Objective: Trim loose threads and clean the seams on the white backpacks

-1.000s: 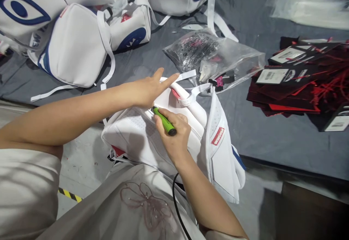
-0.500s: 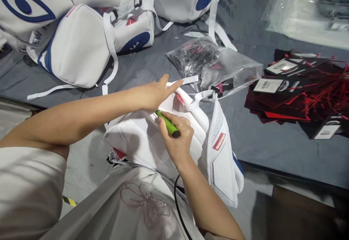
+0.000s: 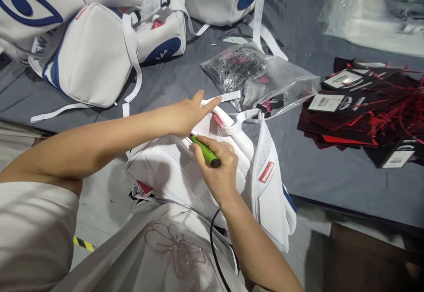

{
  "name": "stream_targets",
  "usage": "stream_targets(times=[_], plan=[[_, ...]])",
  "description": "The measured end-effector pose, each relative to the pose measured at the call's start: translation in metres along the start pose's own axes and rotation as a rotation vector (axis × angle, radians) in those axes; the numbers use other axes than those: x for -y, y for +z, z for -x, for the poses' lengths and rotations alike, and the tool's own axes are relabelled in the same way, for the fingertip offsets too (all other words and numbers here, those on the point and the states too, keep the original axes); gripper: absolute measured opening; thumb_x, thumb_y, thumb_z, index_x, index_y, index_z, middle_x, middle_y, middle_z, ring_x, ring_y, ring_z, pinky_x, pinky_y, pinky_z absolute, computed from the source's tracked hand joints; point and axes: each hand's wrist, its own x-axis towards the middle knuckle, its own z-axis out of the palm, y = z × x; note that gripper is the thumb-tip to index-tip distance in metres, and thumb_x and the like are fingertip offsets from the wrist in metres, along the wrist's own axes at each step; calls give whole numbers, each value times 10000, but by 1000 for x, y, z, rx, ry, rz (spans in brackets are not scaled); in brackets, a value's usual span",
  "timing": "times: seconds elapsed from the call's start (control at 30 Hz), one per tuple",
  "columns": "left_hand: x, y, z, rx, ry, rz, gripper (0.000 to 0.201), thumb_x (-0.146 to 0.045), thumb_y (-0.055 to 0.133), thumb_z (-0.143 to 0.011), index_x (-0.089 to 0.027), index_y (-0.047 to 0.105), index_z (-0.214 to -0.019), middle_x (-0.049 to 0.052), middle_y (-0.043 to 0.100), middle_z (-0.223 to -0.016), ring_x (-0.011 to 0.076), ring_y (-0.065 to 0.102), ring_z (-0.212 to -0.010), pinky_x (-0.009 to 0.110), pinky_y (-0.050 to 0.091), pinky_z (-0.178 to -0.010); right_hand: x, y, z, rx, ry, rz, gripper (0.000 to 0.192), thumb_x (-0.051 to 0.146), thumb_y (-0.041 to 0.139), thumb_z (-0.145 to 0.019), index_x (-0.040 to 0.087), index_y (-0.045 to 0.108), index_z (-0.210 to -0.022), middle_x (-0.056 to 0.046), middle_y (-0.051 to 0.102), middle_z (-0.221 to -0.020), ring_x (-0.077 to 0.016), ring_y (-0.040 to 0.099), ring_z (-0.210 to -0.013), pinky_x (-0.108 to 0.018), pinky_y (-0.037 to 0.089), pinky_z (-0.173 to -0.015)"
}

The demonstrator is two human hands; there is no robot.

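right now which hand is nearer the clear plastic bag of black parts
Left. The left hand stretches its fingertips toward the clear plastic bag; the right hand, gripping a green pen-like tool, sits lower, farther off.

Smooth white leatherette backpack [image 3: 165,172], glossy plastic bag [image 3: 278,80]

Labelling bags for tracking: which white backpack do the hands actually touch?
The white backpack at the table edge: left hand presses it, right hand works a green tool there. The other backpacks lie untouched.
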Motion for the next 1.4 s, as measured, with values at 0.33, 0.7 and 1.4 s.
stream_targets(times=[0.33,0.7,1.4], plan=[[1,2,0,-21,3,-26,1166,-109,657,-789,-399,-142,-1588,182,62,-1662,297,595,-1185,380,517,-919,0,2,1,-36,4,8,152,269,675,-908,192,725,-1030,-33,790,-941,-185,699,-777,-387,470,-843],[-1,0,3,-26,13,-56,1131,-95,628,-816,-343,-154,-1595,224,51,-1661,289,598,-1209,349,502,-927,-2,5,2,-11,49,-95,147,287,693,-894,214,738,-1013,-32,789,-938,-196,706,-798,-377,507,-821],[9,11,5,-107,46,-2,1004,-81,574,-831,-289,-15,-1616,253,109,-1655,371,561,-1304,406,531,-937,-50,-94,-68,-328,119,-10,247,208,491,-893,191,640,-1090,-87,718,-1111,-213,671,-1066,-384,507,-969]])
